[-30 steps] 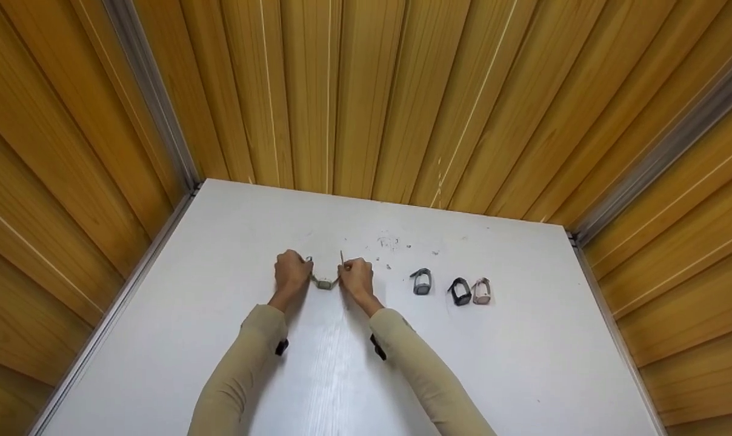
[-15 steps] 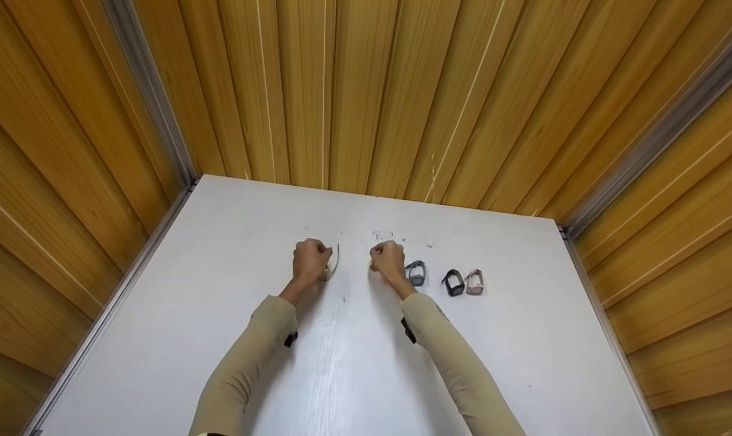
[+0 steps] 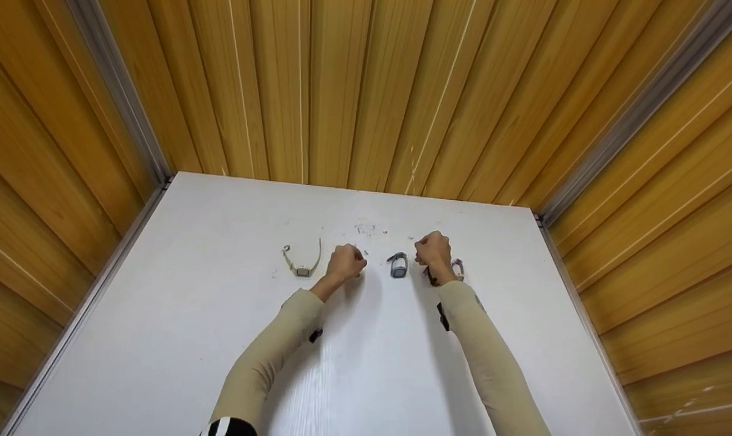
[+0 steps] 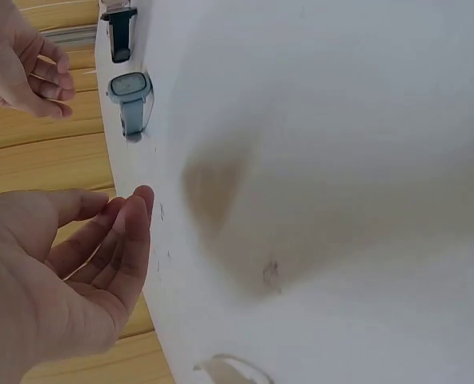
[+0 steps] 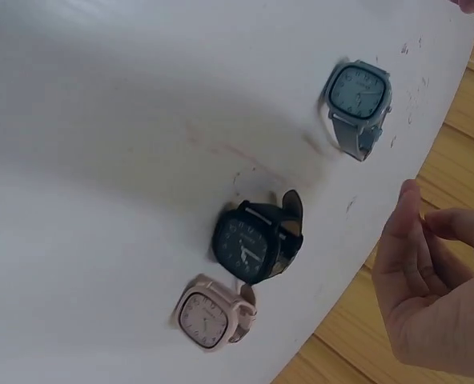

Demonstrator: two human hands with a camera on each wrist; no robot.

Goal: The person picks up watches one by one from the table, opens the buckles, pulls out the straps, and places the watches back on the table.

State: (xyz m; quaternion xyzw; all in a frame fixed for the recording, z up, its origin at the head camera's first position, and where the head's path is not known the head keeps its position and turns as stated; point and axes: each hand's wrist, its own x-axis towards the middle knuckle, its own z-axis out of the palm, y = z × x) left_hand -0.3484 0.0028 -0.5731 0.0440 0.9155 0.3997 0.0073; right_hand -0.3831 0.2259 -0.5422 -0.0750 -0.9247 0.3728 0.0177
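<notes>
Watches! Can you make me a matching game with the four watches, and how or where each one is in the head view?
1. beige-green watch
2. blue-grey watch
3. black watch
4. pink watch

A. farthest right of the four
B. strap spread open
C. between the blue-grey and pink ones
D. between left hand and right hand

Pairs: 1-B, 2-D, 3-C, 4-A
</notes>
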